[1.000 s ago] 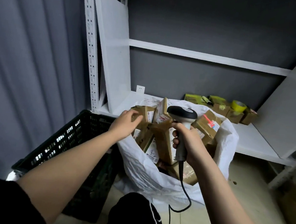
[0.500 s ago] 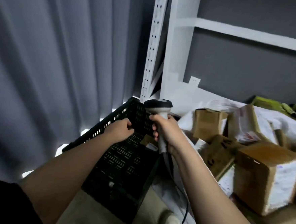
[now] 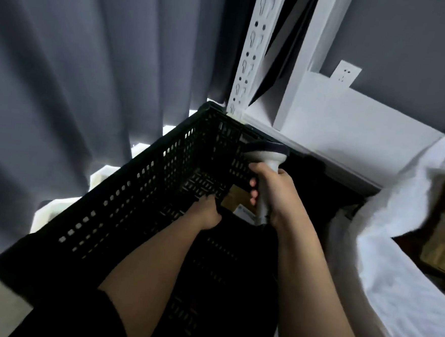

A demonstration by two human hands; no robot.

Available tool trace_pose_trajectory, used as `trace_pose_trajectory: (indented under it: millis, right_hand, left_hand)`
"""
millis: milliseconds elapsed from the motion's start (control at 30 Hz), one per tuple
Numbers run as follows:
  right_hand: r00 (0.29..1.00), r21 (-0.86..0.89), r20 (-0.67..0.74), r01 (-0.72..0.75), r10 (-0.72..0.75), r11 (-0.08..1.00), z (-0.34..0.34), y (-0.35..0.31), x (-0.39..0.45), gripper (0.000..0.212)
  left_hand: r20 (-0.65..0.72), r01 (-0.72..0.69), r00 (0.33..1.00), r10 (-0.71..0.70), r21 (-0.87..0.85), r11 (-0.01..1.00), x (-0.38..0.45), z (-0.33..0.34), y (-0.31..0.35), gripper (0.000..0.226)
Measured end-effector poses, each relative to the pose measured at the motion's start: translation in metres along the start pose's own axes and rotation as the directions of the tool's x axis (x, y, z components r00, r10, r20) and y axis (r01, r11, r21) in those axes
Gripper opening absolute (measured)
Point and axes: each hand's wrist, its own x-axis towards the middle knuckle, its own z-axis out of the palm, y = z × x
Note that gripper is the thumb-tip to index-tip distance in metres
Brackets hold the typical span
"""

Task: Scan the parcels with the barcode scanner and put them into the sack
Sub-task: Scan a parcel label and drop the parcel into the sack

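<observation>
Deep inside the black crate [image 3: 124,201], the left hand [image 3: 206,216] reaches down at a brown parcel [image 3: 236,199], its grip unclear. At the parcel's 2 o'clock, the right hand [image 3: 275,193] clenches the barcode scanner [image 3: 265,158]. At 3 o'clock lies the white sack [image 3: 393,272].

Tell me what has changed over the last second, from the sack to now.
The left hand left the parcels in the white plastic sack, swung left and reached down into the black perforated plastic crate, now at a brown cardboard parcel on its bottom; whether its grip has closed is unclear. The right hand followed, keeping the grey handheld barcode scanner gripped upright.
</observation>
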Motion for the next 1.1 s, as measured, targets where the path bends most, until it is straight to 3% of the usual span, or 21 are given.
trace_pose_trajectory:
  millis: [233, 367, 467, 533, 600, 733, 933, 1100]
  right_hand:
    - [0.997, -0.015, -0.076, -0.029, 0.028, 0.999, -0.023, 0.018, 0.037, 0.014]
    - [0.997, 0.045, -0.075, -0.027, 0.030, 0.999, -0.032, 0.025, 0.046, 0.015]
    - [0.997, 0.072, -0.073, -0.007, 0.012, 0.997, -0.036, 0.028, 0.050, 0.013]
    - [0.997, 0.095, -0.071, 0.000, 0.007, 0.996, -0.038, 0.029, 0.051, 0.013]
    - [0.997, 0.122, -0.077, -0.008, 0.018, 0.992, -0.041, 0.031, 0.052, 0.015]
    - [0.996, 0.134, -0.089, -0.001, 0.013, 0.991, -0.042, 0.033, 0.052, 0.021]
    - [0.994, 0.117, -0.113, 0.017, -0.004, 0.993, -0.035, 0.036, 0.049, 0.023]
    - [0.991, 0.075, -0.128, 0.052, -0.043, 0.996, -0.028, 0.029, 0.031, 0.019]
  left_hand:
    - [0.092, 0.017, 0.996, -0.004, -0.140, 0.990, 0.102, 0.052, -0.033, 0.075]
    - [0.045, 0.031, 0.999, -0.021, -0.222, 0.975, 0.160, 0.092, -0.049, 0.090]
    - [0.000, 0.023, 1.000, -0.025, -0.347, 0.938, 0.142, 0.092, -0.027, 0.100]
    - [-0.032, 0.037, 0.998, -0.055, -0.410, 0.911, 0.122, 0.088, -0.007, 0.088]
    - [-0.081, 0.116, 0.981, -0.174, -0.474, 0.873, 0.120, 0.091, 0.002, 0.075]
    - [-0.032, 0.244, 0.947, -0.320, -0.576, 0.780, 0.121, 0.091, 0.010, 0.058]
    - [-0.108, 0.190, 0.931, -0.350, -0.674, 0.713, 0.106, 0.074, 0.014, 0.033]
    - [-0.008, 0.196, 0.948, -0.319, -0.775, 0.601, 0.065, 0.047, 0.013, 0.073]
